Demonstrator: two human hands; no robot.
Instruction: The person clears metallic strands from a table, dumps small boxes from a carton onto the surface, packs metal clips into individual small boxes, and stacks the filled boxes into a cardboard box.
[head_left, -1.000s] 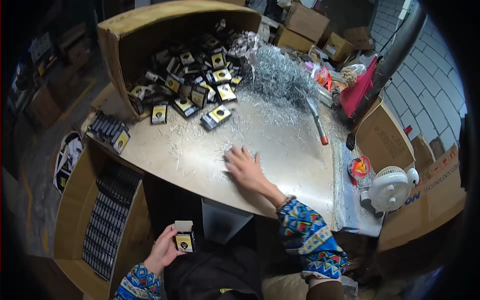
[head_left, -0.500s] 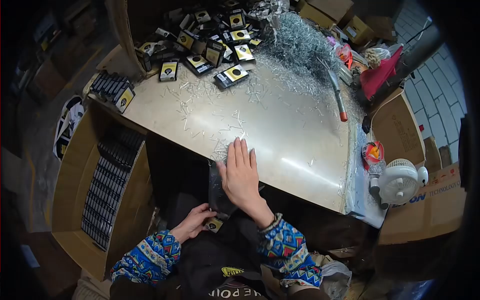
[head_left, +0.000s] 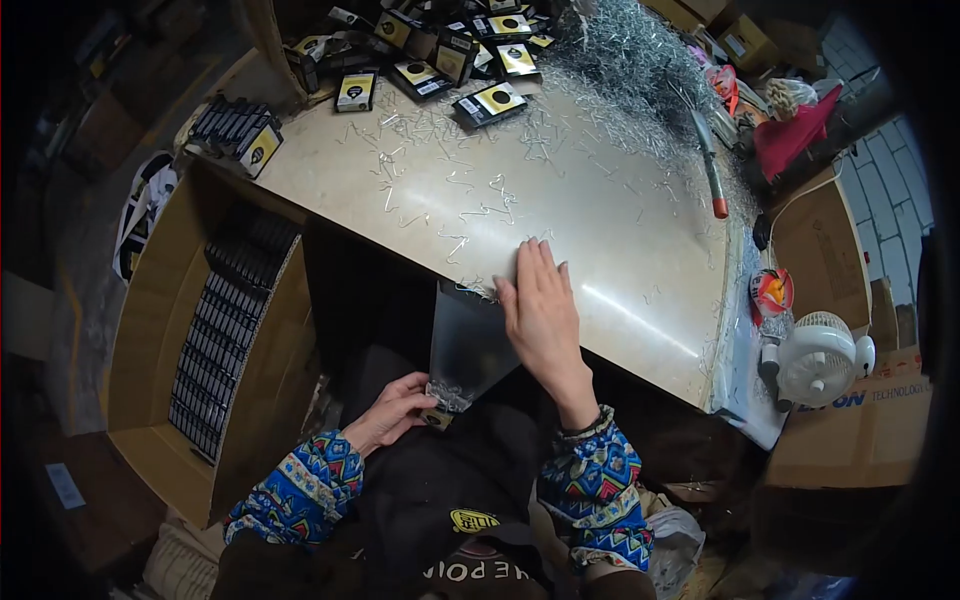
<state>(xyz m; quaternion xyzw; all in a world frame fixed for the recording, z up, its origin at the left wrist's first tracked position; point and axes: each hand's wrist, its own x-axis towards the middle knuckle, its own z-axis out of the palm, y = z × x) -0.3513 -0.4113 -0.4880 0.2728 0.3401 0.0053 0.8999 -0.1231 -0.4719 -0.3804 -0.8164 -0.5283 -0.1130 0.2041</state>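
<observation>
My right hand [head_left: 546, 318] lies flat at the table's front edge, fingers together and stretched out. Beside its thumb, the top of a dark smooth chute [head_left: 470, 335] meets the edge and slopes down toward my lap. A small heap of bent wire hooks [head_left: 452, 396] sits at the chute's lower end. There my left hand [head_left: 392, 412] pinches a small black and yellow box [head_left: 436, 418], held just under the chute's mouth; the fingers hide part of it. More silver wire hooks [head_left: 490, 205] are scattered over the metal tabletop [head_left: 640, 260] ahead of my right hand.
Several loose boxes [head_left: 490, 104] lie at the back, beside a large tangle of wire hooks [head_left: 635, 85]. A row of boxes [head_left: 237, 135] stands at the left corner. Below is a carton [head_left: 150, 340] packed with boxes. An orange-tipped tool [head_left: 712, 180] and a white fan [head_left: 818, 360] are at right.
My right hand has slid some hooks off the table edge, and they now lie at the chute's bottom. The view has shifted slightly. My left hand keeps holding the box.
</observation>
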